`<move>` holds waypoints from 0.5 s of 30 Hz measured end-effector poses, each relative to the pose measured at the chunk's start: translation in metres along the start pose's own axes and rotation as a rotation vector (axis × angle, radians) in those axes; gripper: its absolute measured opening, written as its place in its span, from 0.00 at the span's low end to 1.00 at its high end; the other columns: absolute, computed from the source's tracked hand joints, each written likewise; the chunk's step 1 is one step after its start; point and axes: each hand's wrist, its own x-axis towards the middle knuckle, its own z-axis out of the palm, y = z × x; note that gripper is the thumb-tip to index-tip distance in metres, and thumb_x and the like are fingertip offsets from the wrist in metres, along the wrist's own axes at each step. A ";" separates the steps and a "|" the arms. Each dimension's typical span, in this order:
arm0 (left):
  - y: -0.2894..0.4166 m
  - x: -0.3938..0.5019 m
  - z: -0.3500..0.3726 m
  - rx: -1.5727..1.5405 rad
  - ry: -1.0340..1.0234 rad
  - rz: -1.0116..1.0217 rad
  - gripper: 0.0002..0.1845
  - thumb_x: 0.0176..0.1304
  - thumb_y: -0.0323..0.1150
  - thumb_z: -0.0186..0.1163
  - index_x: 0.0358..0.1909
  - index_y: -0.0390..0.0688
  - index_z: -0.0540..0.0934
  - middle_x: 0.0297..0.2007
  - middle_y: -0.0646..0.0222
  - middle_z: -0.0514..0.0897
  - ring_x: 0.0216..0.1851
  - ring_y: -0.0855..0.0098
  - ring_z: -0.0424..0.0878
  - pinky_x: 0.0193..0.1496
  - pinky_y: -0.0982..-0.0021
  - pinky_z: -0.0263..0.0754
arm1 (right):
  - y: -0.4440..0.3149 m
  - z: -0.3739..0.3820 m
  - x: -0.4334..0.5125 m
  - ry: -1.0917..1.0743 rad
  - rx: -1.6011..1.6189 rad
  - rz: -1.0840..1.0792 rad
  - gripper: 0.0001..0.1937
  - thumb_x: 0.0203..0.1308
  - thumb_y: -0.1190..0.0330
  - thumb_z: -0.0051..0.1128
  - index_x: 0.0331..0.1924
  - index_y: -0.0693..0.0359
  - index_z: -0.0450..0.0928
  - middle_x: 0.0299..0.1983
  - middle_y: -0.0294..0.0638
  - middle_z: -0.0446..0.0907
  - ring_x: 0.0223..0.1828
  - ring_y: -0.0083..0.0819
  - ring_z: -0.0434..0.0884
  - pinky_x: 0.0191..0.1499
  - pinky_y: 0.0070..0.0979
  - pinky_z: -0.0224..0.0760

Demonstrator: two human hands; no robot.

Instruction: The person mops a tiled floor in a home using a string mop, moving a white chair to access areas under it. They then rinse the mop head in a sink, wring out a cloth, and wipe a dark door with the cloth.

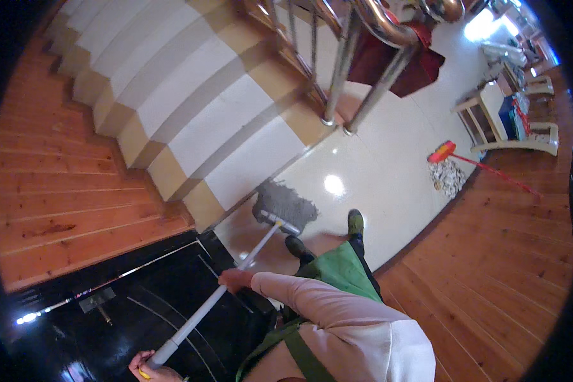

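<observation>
A flat mop with a light grey pole (198, 317) runs diagonally from lower left toward my feet. My left hand (153, 367) grips the pole's upper end, where a bit of yellow shows. Further down the pole, my right hand (236, 279) is closed around it, with that arm reaching across my body. The mop's pale head bar (280, 223) lies at the near edge of its shaggy grey pad (286, 205). That pad is spread on the glossy light floor (387, 191), beside the lowest stair and just ahead of my shoes (355, 222).
A curved staircase (238, 105) rises at upper left, with a metal railing (341, 71) and dark red cloth (391, 62) behind it. At right, a red-handled string mop (446, 176) lies near a pale wooden chair (487, 114). A black door (172, 286) stands at lower left.
</observation>
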 end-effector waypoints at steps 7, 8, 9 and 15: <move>0.057 -0.031 0.074 -0.140 -0.208 0.047 0.09 0.54 0.32 0.46 0.31 0.37 0.71 0.25 0.61 0.74 0.25 0.68 0.72 0.32 0.67 0.73 | 0.039 -0.066 -0.119 0.296 -0.046 0.107 0.06 0.35 0.71 0.54 0.24 0.58 0.75 0.25 0.46 0.78 0.32 0.48 0.78 0.34 0.41 0.71; 0.068 -0.040 0.090 -0.148 -0.245 0.060 0.09 0.55 0.34 0.47 0.31 0.37 0.70 0.24 0.61 0.75 0.24 0.68 0.73 0.32 0.68 0.74 | 0.048 -0.081 -0.143 0.349 -0.074 0.124 0.06 0.35 0.71 0.53 0.23 0.57 0.75 0.24 0.45 0.78 0.31 0.47 0.78 0.35 0.40 0.71; 0.078 -0.050 0.107 -0.155 -0.282 0.072 0.10 0.57 0.35 0.48 0.31 0.37 0.70 0.24 0.61 0.75 0.24 0.69 0.73 0.32 0.68 0.74 | 0.058 -0.094 -0.166 0.400 -0.100 0.141 0.05 0.36 0.71 0.53 0.23 0.57 0.75 0.24 0.44 0.78 0.31 0.46 0.78 0.36 0.40 0.71; 0.139 -0.151 0.220 -0.320 -0.530 -0.024 0.13 0.58 0.39 0.51 0.32 0.38 0.69 0.27 0.57 0.78 0.30 0.63 0.78 0.41 0.62 0.76 | 0.154 -0.168 -0.312 0.640 -0.298 0.280 0.02 0.38 0.70 0.53 0.21 0.55 0.74 0.22 0.41 0.77 0.29 0.41 0.79 0.37 0.40 0.68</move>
